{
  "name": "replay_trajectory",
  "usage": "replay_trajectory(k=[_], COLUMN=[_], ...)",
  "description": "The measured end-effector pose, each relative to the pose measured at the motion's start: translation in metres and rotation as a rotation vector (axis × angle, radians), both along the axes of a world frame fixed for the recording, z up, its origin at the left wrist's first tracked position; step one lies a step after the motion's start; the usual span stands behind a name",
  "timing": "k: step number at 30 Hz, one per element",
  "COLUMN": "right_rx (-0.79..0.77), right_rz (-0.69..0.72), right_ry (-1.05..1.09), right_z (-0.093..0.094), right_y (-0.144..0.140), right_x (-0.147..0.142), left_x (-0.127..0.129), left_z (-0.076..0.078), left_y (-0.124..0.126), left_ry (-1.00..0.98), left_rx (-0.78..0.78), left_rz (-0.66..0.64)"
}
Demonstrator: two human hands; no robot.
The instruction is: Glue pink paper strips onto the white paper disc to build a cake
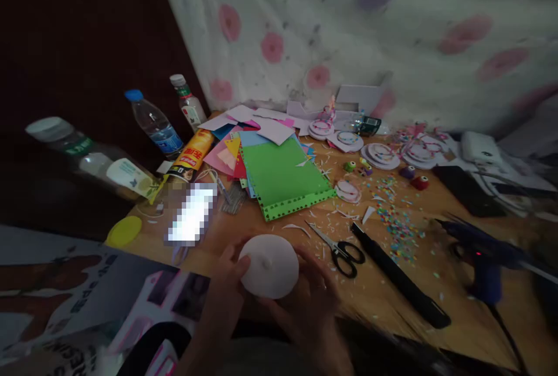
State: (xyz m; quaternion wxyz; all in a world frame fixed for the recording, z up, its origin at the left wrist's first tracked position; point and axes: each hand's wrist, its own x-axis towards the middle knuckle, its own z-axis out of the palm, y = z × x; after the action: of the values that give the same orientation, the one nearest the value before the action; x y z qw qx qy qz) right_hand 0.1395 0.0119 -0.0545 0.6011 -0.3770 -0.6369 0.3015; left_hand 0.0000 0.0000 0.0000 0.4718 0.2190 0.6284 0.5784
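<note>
Both my hands hold a round white disc-shaped piece (269, 265) near the front edge of the wooden table (379, 289). My left hand (226, 292) grips its left side with the thumb on the rim. My right hand (311, 306) cups it from below and from the right. Just beyond the disc lie black-handled scissors (342, 251) and a long black knife-like tool (399, 277).
A stack of coloured paper with a green sheet (281, 175) on top lies mid-table. Plastic bottles (154, 123), a yellow can (192, 155), a yellow lid (124, 231) and a lit phone (192, 216) stand left. White rings (381, 155), confetti (394, 219) and a blue glue gun (483, 260) lie right.
</note>
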Motion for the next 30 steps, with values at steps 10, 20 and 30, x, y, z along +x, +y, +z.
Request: replay_trajectory(k=[10,20,30], right_rx=[0.046,0.088,0.054], right_rz=[0.003,-0.033,-0.134], right_ry=[0.012,0.066,0.039], right_z=[0.026,0.032,0.016], right_y=[-0.006,-0.004,-0.005], right_x=[0.006,0.0,-0.005], left_x=[0.02,0.023,0.026], left_z=[0.023,0.026,0.021], left_y=[-0.007,-0.006,-0.001], left_ry=[-0.228,-0.169,-0.088], left_rx=[0.001,-0.007,-0.038], left_rz=[-0.047,-0.021,0.041])
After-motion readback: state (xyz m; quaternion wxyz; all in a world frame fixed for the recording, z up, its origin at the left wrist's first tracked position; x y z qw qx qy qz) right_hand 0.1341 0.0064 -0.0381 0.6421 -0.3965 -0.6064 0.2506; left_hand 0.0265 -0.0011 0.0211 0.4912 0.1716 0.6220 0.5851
